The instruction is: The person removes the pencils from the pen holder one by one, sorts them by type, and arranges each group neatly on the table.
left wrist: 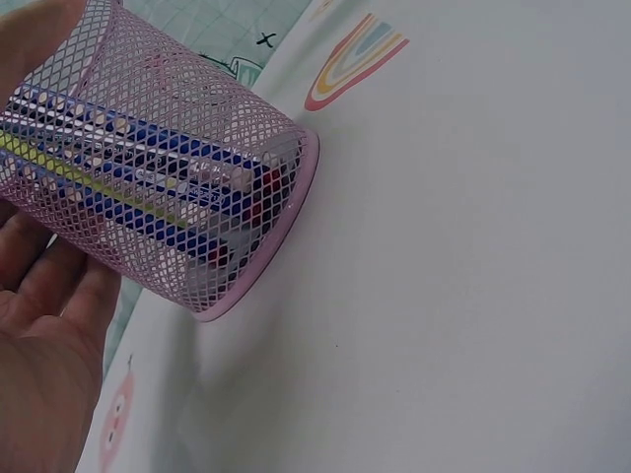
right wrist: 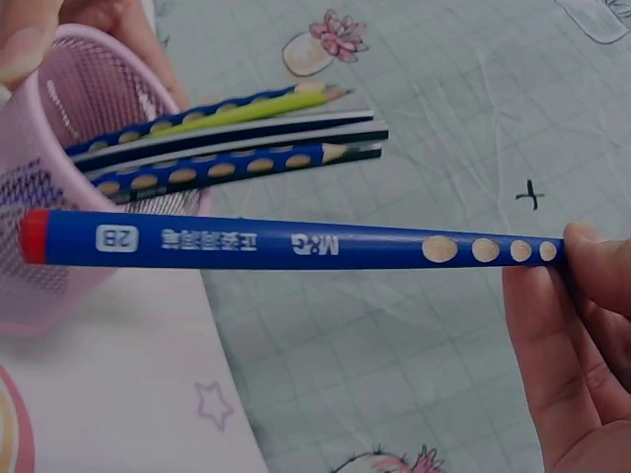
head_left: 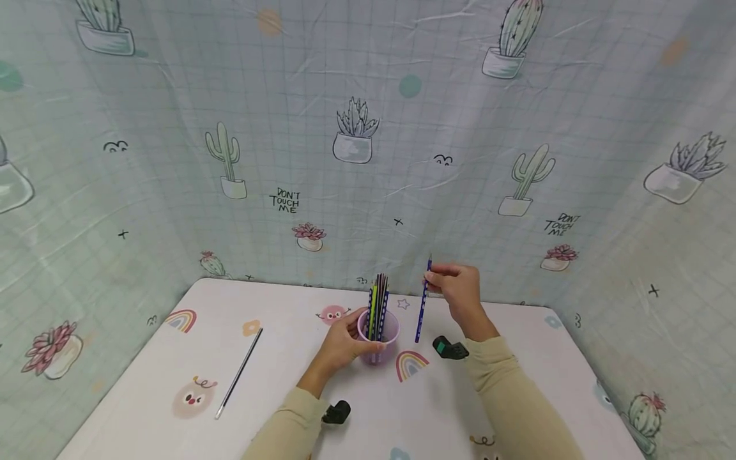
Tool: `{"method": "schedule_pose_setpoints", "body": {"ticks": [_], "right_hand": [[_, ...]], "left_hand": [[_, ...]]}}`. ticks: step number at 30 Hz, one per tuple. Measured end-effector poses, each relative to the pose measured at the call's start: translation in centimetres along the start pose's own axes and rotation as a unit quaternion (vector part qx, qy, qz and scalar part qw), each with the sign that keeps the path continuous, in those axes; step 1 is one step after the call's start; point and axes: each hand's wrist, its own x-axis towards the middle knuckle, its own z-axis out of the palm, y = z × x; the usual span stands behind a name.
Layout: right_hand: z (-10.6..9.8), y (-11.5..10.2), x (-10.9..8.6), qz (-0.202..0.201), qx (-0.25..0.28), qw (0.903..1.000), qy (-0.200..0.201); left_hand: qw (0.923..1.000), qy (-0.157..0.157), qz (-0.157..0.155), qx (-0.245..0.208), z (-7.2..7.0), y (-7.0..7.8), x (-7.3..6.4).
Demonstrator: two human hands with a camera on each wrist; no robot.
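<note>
My left hand grips a pink mesh pen cup at the table's middle, thumb on the near side and fingers round the far side. Several pencils stand in the cup, most of them blue with dots, along with a yellow-green one and some dark ones. To the right of the cup, my right hand pinches a blue pencil near its sharpened end, between thumb and fingers. That pencil has a red butt end and hangs upright, point up, above the table.
A dark, slim pen or pencil with a pale end lies at the left of the white table. Cloth printed with cacti rises behind the table and at both sides. Each wrist carries a small black camera.
</note>
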Motion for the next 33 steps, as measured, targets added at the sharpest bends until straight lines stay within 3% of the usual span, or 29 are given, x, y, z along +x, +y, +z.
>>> {"method": "schedule_pose_setpoints", "body": {"ticks": [8,22,33], "right_hand": [[-1.4,1.4,-0.3,0.064,-0.046,0.9968,-0.01],[-3.3,4.7,-1.2,0.104,-0.111,0.9881,-0.026],[-3.7,6.9,-2.0,0.126,-0.11,0.9856,-0.027]], "left_hand": [[1.0,0.0,-0.002,0.004,-0.2,0.0,-0.2],[1.0,-0.008,0.002,0.0,0.0,-0.3,-0.2],[0.9999,-0.008,0.006,-0.012,0.0,-0.5,-0.1]]}}
